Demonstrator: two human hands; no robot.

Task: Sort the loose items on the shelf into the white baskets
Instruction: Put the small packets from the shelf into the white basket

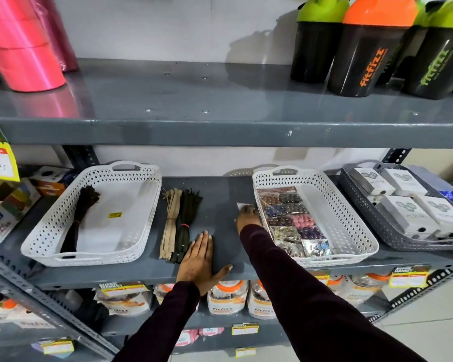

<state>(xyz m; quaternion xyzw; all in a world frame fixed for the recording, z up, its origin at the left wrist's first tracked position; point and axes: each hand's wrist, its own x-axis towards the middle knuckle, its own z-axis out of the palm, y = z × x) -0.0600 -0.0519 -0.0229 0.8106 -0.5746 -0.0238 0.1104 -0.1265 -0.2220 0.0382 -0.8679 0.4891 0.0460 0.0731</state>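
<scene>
One small clear packet [242,206] lies under the right hand [247,218], fingers curled on it, beside the right white basket [351,215] at 3 o'clock. Judged light, slippery; pinch an edge. Left hand [199,259] flat, empty; zipper bundles [179,222] at its 11 o'clock.

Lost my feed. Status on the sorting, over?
Left hand flat on shelf, empty. Right hand on small packet beside right basket. Two zipper bundles loose between baskets. Nothing in the way.
</scene>
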